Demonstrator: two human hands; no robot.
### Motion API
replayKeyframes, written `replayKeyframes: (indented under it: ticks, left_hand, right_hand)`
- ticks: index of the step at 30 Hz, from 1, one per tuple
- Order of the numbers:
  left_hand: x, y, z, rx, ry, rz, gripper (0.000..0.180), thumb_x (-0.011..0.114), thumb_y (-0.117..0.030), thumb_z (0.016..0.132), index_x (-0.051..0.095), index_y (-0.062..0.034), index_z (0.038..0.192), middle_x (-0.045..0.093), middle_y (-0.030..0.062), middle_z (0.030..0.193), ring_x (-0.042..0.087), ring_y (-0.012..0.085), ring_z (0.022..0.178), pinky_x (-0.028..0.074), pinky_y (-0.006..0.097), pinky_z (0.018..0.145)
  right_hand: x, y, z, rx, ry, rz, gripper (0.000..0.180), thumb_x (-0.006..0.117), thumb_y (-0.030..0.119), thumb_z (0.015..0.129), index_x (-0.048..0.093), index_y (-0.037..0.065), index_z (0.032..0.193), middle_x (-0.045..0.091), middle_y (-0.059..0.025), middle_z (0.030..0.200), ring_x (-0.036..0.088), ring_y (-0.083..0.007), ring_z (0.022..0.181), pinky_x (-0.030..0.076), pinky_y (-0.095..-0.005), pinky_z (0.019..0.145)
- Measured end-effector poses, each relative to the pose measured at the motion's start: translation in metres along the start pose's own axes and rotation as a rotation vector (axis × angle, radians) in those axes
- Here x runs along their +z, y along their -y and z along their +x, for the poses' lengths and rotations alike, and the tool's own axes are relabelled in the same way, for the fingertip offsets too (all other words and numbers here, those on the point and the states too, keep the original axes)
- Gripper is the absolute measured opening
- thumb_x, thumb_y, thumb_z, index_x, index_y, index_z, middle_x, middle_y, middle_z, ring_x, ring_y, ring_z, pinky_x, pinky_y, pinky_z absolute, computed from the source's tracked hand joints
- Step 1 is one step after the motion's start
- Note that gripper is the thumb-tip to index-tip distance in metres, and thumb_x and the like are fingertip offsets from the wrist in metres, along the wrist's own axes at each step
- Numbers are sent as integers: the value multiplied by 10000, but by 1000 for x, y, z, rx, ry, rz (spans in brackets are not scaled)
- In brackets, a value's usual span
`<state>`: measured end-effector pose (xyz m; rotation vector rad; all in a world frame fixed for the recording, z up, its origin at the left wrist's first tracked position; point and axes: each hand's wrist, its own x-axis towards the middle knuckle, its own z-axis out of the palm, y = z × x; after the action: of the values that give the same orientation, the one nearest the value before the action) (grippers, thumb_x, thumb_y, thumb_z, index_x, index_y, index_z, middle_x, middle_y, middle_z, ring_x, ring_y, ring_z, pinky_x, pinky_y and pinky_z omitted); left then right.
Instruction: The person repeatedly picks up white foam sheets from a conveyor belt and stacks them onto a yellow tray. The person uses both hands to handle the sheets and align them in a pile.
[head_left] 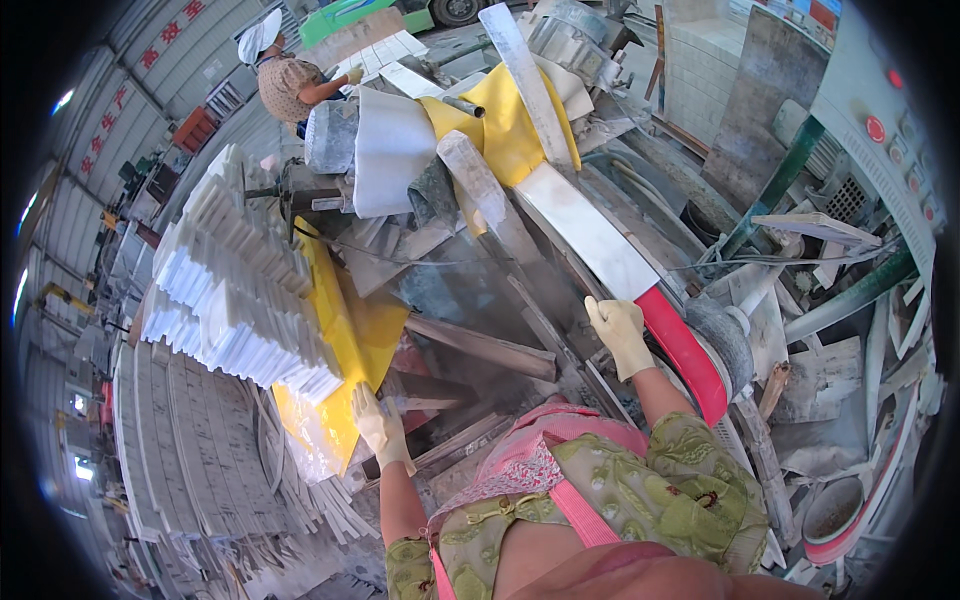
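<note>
My left hand, in a cream glove, has its fingers stretched out and holds nothing. It lies against the edge of a yellow sheet, just below a tall leaning stack of thin white stone strips. My right hand, gloved alike, has its fingers curled in, with nothing visible in them. It is beside the near end of a long white stone slab. This slab lies on a narrow slanting track, its near end meeting a red belt.
At the right stands a control panel with red buttons. Stone offcuts and boards clutter the middle. A yellow cover drapes the machine ahead. At the far left, a person in a white hat reaches toward white tiles.
</note>
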<state>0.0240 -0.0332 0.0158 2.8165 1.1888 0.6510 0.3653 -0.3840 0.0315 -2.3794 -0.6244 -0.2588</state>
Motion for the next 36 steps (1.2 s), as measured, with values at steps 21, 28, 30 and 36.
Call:
replayKeyframes:
  ticks: [21, 28, 30, 36]
  left_hand:
    - [0, 0, 0, 0, -6, 9, 637, 660, -211, 883, 471, 49, 1433, 512, 254, 1448, 446, 435, 1365, 326, 489, 1171]
    - [1, 1, 0, 4, -9, 9, 642, 671, -202, 872, 475, 53, 1427, 514, 255, 1443, 449, 431, 1364, 332, 488, 1169]
    - [2, 2, 0, 7, -16, 9, 645, 674, -199, 870, 473, 54, 1428, 513, 255, 1445, 449, 431, 1364, 332, 488, 1169]
    - [3, 4, -1, 37, -40, -11, 655, 681, -192, 863, 466, 60, 1429, 510, 261, 1443, 454, 439, 1357, 332, 491, 1169]
  right_hand:
    - [-42, -49, 6, -73, -219, -134, 412, 609, 283, 942, 622, 19, 1258, 610, -184, 1273, 522, -399, 1226, 404, -459, 1064]
    - [-27, -56, -1, -110, -121, -189, 534, 588, 299, 952, 528, -23, 1373, 532, -217, 1422, 409, -401, 1391, 289, -475, 1189]
    - [-26, -55, -1, -132, -115, -220, 515, 567, 291, 963, 527, -23, 1369, 533, -226, 1414, 415, -403, 1384, 285, -480, 1188]
    - [-34, -48, 1, -92, -41, -223, 458, 534, 271, 979, 544, -23, 1330, 543, -234, 1392, 433, -403, 1364, 296, -486, 1174]
